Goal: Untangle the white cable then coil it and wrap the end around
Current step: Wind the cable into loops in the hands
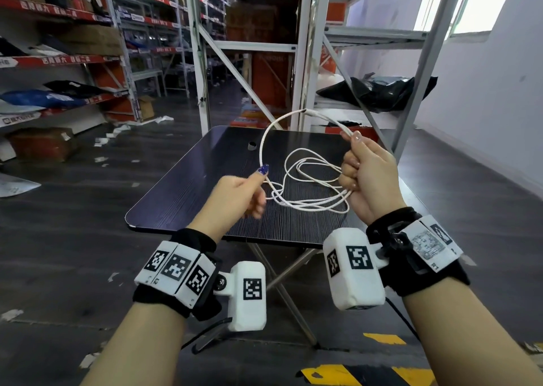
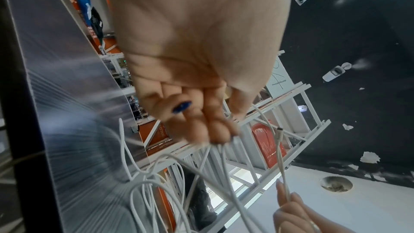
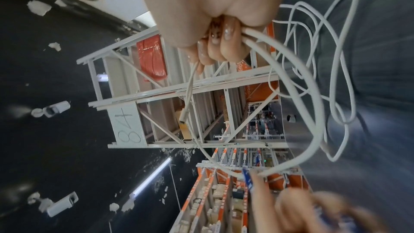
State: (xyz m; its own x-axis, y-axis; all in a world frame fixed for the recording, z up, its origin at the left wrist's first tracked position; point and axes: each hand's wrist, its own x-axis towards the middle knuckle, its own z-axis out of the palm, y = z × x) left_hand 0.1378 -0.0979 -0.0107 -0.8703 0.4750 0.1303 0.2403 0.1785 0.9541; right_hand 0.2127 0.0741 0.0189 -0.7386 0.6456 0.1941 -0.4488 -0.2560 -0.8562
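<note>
Right hand (image 1: 367, 174) fisted, fingers (image 3: 226, 47) curled tight round several loops of the white cable (image 1: 305, 177), thumb pinning one strand on top; palm turned left, wrist upright. Left hand (image 1: 238, 194) pinches the cable between thumb and forefinger, other fingers (image 2: 212, 121) loosely curled, blurred. A big loop arcs between both hands, its connector end (image 1: 311, 112) at the top. The coils hang above the dark tabletop (image 1: 191, 192); whether they touch it cannot be told. Both forearms raised, wrists banded.
</note>
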